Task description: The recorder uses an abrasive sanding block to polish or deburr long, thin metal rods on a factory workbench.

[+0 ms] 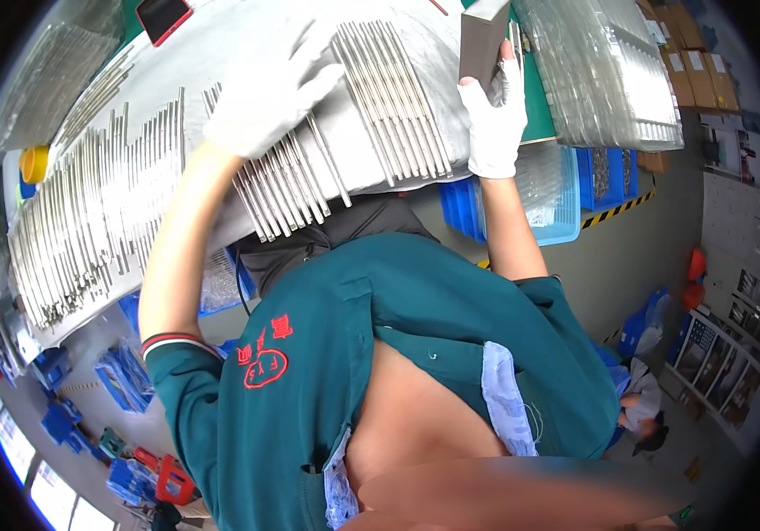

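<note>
My left hand (261,102), in a white glove, is over the rows of metal rods. It looks pale and partly washed out, with its fingers stretched apart and nothing visible in them. Under and beside it lie slim silvery rods (283,181), side by side. Another group of rods (393,102) sits between my two hands. My right hand (497,119), gloved in white with bare fingertips, grips a dark grey rectangular block (482,44) with a pale top face. That block is held upright near the table's right part.
More rods (70,230) cover the table's left side, near a yellow roll (35,164). A red-edged phone (163,16) lies at the back. Stacked clear plastic trays (606,80) stand at right, above blue bins (561,199). A person (644,403) is in the right background.
</note>
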